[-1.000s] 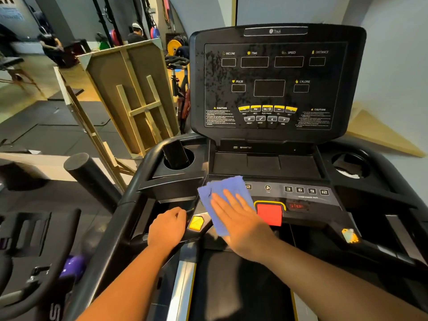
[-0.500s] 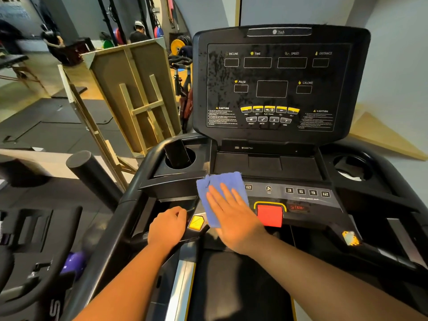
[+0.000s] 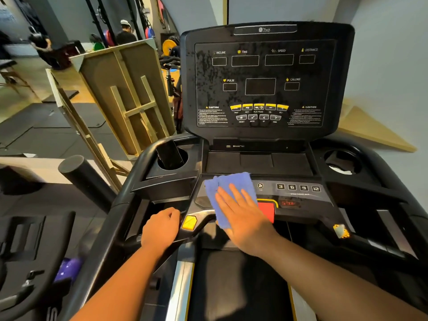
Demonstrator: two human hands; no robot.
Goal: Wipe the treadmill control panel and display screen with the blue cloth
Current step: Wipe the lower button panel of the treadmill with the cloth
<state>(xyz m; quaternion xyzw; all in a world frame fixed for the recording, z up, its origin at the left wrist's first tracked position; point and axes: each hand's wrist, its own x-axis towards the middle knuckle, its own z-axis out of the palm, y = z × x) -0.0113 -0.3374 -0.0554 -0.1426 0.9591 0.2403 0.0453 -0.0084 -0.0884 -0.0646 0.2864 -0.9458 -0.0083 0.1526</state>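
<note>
The blue cloth [image 3: 228,188] lies flat on the left part of the treadmill's lower control panel [image 3: 301,198]. My right hand [image 3: 245,214] presses on it with the fingers spread, partly covering the red stop button [image 3: 266,212]. My left hand [image 3: 162,229] is closed around the left handlebar [image 3: 199,217], beside a yellow pad [image 3: 189,222]. Above stands the black display screen [image 3: 264,82], its left half spotted with smears.
A dark object stands in the left cup holder [image 3: 171,156]; the right cup holder [image 3: 342,162] holds something white. A wooden frame [image 3: 122,96] leans to the left of the treadmill. A person [image 3: 126,32] stands far back among gym gear. A wall is close on the right.
My right hand and the cloth slid up and slightly to the right on the lower panel, now overlapping the stop button. My left hand stayed on the handlebar.
</note>
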